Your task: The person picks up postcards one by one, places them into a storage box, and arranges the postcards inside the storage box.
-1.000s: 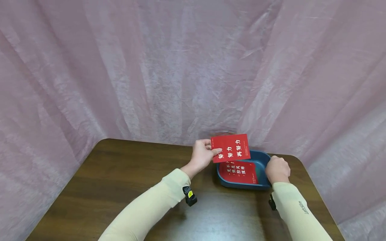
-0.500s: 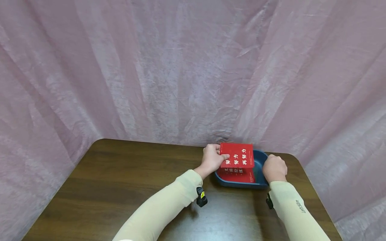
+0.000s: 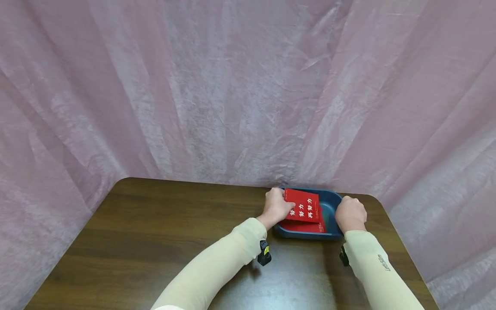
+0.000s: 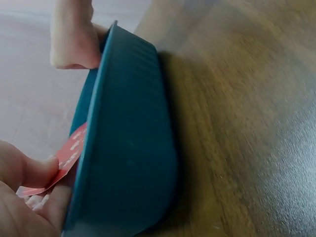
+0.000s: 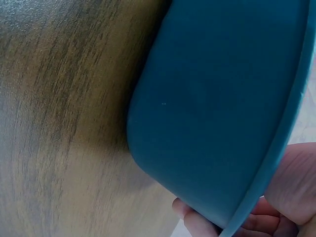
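Note:
In the head view, my left hand (image 3: 277, 208) pinches a red card (image 3: 308, 202) with white Chinese characters, thumb on top. The card is tilted and lies partly inside the blue plastic basin (image 3: 306, 236). Beneath it, another red card (image 3: 304, 227) rests in the basin, mostly covered. My right hand (image 3: 350, 214) grips the basin's right end; in the right wrist view its fingers (image 5: 195, 224) curl under the rim. From the left wrist view, the thumb (image 4: 42, 170) presses the card's face just within the basin's near wall (image 4: 131, 143).
The basin stands on a brown wooden table (image 3: 186, 211), near its back right corner. A pink velvety curtain (image 3: 232, 94) hangs right behind the table's back edge. Black wrist cameras (image 3: 264, 254) sit on both sleeves.
My left hand has carried the red card down and slightly to the right, from above the basin into it. The right hand keeps its grip on the basin's end.

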`<state>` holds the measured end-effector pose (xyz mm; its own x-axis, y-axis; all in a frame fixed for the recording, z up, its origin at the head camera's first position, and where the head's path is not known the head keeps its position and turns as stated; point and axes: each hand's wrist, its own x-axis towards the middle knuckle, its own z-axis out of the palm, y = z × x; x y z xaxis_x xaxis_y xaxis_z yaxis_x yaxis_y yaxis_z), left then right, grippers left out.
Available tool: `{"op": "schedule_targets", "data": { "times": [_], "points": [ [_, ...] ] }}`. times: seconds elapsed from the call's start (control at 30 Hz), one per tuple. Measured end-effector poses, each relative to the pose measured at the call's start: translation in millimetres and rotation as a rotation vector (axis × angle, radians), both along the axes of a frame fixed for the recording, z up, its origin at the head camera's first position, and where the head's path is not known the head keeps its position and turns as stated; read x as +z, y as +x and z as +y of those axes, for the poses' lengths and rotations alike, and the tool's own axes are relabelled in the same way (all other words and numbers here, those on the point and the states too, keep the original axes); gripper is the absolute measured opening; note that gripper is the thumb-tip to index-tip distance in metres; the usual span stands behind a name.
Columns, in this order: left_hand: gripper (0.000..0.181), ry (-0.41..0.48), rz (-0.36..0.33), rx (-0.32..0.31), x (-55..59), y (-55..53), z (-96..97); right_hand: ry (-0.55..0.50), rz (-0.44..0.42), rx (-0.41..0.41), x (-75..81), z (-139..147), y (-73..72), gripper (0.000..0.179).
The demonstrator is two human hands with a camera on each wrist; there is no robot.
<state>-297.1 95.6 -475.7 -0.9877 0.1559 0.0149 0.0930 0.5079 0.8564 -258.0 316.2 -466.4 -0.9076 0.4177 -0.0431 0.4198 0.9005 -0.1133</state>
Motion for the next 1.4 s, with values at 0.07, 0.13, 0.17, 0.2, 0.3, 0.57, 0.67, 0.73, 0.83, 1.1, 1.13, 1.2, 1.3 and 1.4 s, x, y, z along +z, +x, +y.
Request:
{"op": "schedule_targets", "data": {
  "times": [0.07,0.13,0.17,0.2,0.3,0.57,0.67,0.73,0.83,1.1,1.13,1.2,1.3,1.4],
  "points": [
    [0.027,-0.032,-0.009,0.002,-1.6,-0.4,-0.2,0.000,0.000,-0.003,0.4,-0.3,0.4,0.029],
    [0.026,-0.059,-0.011,0.000,-2.0,-0.7,-0.2,0.005,0.000,-0.003,0.8,-0.2,0.6,0.029],
    [0.026,-0.074,-0.011,-0.002,-2.0,-0.9,0.0,0.006,0.000,-0.003,1.2,-0.1,0.7,0.029],
    [0.026,-0.093,-0.009,-0.003,-1.8,-1.2,0.4,0.007,0.000,-0.002,1.4,0.0,0.7,0.029],
    [0.028,-0.149,-0.015,-0.020,-0.7,-1.5,1.7,0.004,-0.007,-0.002,1.9,0.0,1.6,0.029],
    [0.013,-0.231,-0.069,-0.037,2.5,-1.7,2.6,0.004,-0.012,0.002,-1.8,-0.2,1.8,0.028],
    [0.015,-0.232,-0.086,-0.041,4.2,-0.8,2.3,0.011,-0.004,0.004,-2.4,0.2,1.2,0.028],
    [0.017,-0.240,-0.095,-0.047,5.5,0.0,2.4,0.011,-0.007,0.005,-2.6,0.6,0.7,0.028],
    [0.018,-0.260,-0.098,-0.067,7.9,1.5,2.9,0.008,-0.015,0.001,-3.5,2.0,0.5,0.028],
    [0.016,-0.221,-0.150,-0.137,15.3,9.1,4.3,0.010,-0.034,0.026,-4.9,5.6,3.1,0.027],
    [0.015,-0.210,-0.154,-0.138,16.3,10.3,4.3,0.010,-0.039,0.030,-5.1,6.2,3.6,0.026],
    [0.014,-0.184,-0.144,-0.132,18.1,12.3,3.6,0.013,-0.041,0.036,-5.0,8.1,4.9,0.026],
    [0.025,-0.141,-0.100,-0.132,22.8,14.5,-0.9,0.006,-0.042,0.037,-2.9,11.3,8.3,0.028],
    [0.045,-0.096,-0.008,-0.135,30.8,12.6,-15.3,-0.023,-0.042,0.031,1.2,13.3,12.2,0.030]
  ]
}}
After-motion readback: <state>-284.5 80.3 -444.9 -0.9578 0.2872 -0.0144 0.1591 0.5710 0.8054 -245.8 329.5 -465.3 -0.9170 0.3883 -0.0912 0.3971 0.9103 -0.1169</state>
